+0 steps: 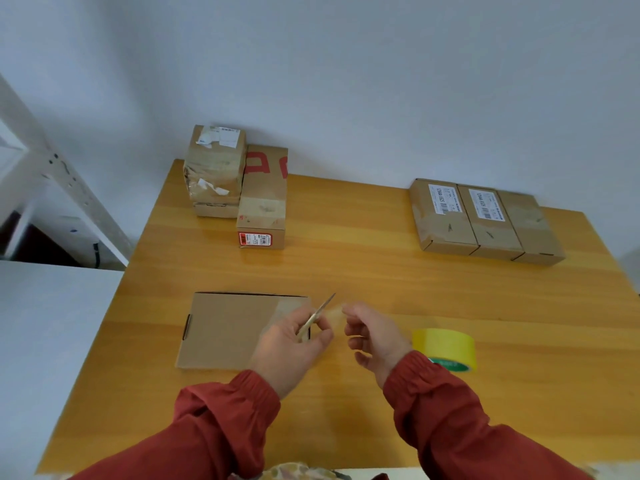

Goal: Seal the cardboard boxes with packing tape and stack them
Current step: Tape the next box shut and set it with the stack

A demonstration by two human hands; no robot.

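Close together above yellow wooden table (346, 265): left hand (294, 348) curled round thin pointed tool (323, 306), kind unclear from blur; right hand (375, 337) with fingers bent, not possible to tell if pinching anything. Under left hand, flat brown cardboard box (225, 330), lying closed on table. Just right of right hand, yellow roll of packing tape (446, 344). Far left, stacked taped boxes (214, 171); far right, three brown boxes in a row (485, 220).

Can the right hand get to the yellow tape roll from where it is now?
Probably yes. The yellow tape roll sits on the table just beside the right hand, with nothing between them. Its fingers are curled, perhaps pinching something too blurred to tell, which it might need to drop first.
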